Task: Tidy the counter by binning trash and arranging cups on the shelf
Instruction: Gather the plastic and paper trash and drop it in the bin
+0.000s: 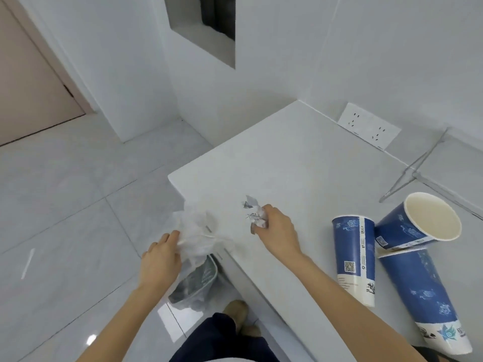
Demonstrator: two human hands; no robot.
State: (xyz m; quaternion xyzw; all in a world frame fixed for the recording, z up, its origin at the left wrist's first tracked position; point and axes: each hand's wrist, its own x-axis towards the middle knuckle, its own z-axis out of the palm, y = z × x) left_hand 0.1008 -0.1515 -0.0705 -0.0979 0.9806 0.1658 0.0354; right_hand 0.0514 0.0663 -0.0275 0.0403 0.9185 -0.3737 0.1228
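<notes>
Head view: left hand [160, 259] grip holds tissue [194, 231]; right hand [278, 231] grip holds crumpled paper [254, 218].

bare counter [300, 158] behind cups [392, 254]

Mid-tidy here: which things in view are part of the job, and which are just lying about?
Job: crumpled paper in right hand; plastic bag in left hand; bin; three blue cups.

Lying about: wall socket; white strip on the floor.

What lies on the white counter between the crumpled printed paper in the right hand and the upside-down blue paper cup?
Nothing: in the head view, that stretch of counter between paper and cup is bare.
</notes>
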